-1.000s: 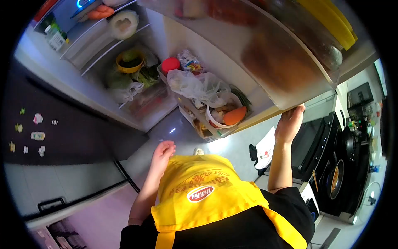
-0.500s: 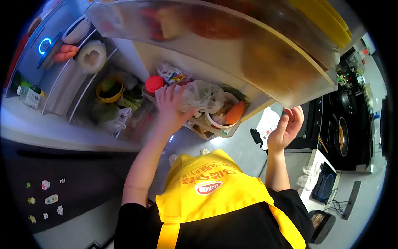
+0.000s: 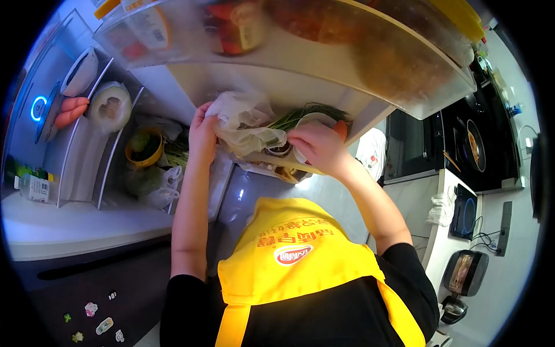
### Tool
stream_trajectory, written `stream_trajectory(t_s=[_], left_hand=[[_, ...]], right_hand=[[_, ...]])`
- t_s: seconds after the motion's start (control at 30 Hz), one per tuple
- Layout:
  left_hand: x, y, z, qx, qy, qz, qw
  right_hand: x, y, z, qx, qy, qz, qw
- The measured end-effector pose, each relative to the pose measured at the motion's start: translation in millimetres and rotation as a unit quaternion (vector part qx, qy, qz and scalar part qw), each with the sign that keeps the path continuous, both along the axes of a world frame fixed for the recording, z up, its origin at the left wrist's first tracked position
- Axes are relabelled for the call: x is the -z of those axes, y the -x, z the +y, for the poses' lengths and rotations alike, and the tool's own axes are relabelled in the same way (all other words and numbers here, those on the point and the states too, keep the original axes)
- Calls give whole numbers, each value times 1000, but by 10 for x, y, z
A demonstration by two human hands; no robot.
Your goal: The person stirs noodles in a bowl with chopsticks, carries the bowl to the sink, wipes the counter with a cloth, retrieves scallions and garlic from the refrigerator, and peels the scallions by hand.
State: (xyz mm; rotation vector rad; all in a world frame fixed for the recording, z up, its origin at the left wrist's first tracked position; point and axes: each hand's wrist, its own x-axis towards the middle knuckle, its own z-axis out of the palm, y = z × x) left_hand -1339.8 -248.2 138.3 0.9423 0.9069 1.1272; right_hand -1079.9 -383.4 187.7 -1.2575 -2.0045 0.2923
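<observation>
A: Where is the white plastic bag (image 3: pixel 240 118)?

B: At the lower door bin (image 3: pixel 272 160) of the fridge, bunched up between the two hands, with some green stalks (image 3: pixel 309 111) just to its right.

A: What has the left hand (image 3: pixel 205 127) got?

B: The bag's left edge. Thumb and fingers are drawn together on a fold of the plastic, with no real gap between them.

A: And the right hand (image 3: pixel 318 144)?

B: Its fingers are curled in close, tips at the bag's right edge, in front of the white tub (image 3: pixel 317 119). The knuckles hide the contact, so I can't tell whether it pinches the film or only rests against it.

A: How would you expect the bag to handle?

B: Very light and limp, I'd judge. It is thin, see-through film that creases anywhere, so it won't hold a shape and could slide between dry fingertips. A hard tug at one point might stretch or tear it.

A: Best place to hold it?

B: A gathered fold at each side, several layers thick, rather than a single sheet. I'd keep the fingers clear of the stalks, which look slender and easily bent.
</observation>
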Motion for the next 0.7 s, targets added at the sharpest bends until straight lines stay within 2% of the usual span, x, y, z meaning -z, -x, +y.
stream_trajectory(t_s=[0.1, 0.17, 0.2, 0.27, 0.3, 0.33, 0.37, 0.43, 0.5, 0.57, 0.63, 0.7], left_hand=[[-91, 6, -91, -28, 2, -50, 998], [-89, 41, -159, -104, -27, -4, 994], [-32, 94, -157, -107, -29, -3, 994], [121, 215, -142, -164, -197, 7, 967], [-14, 249, -266, -176, -227, 115, 951], [-74, 286, -328, -180, -227, 115, 950], [-109, 316, -379, -138, -420, 335, 832], [-95, 259, -463, -86, -562, 528, 632], [-33, 47, -553, -63, -423, 622, 656], [4, 45, -486, -75, -381, 635, 668], [74, 82, -367, -64, -334, 644, 685], [108, 156, -323, -45, -327, 637, 697]], right_hand=[[241, 216, 611, -2, -3, -32, 999], [439, 330, 951, -51, 96, -150, 983], [436, 398, 986, -54, 94, -150, 983], [405, 516, 1050, -61, 179, -214, 958], [288, 578, 1042, -64, 211, -253, 942], [325, 597, 1049, -68, 209, -254, 942], [418, 589, 1060, -74, 171, -251, 950], [551, 590, 1071, -90, 88, -259, 958], [465, 610, 1069, -102, 115, -258, 954], [435, 597, 1109, -110, 138, -256, 950], [477, 556, 1154, -114, 129, -96, 980], [426, 575, 1186, -93, 171, -126, 973]])
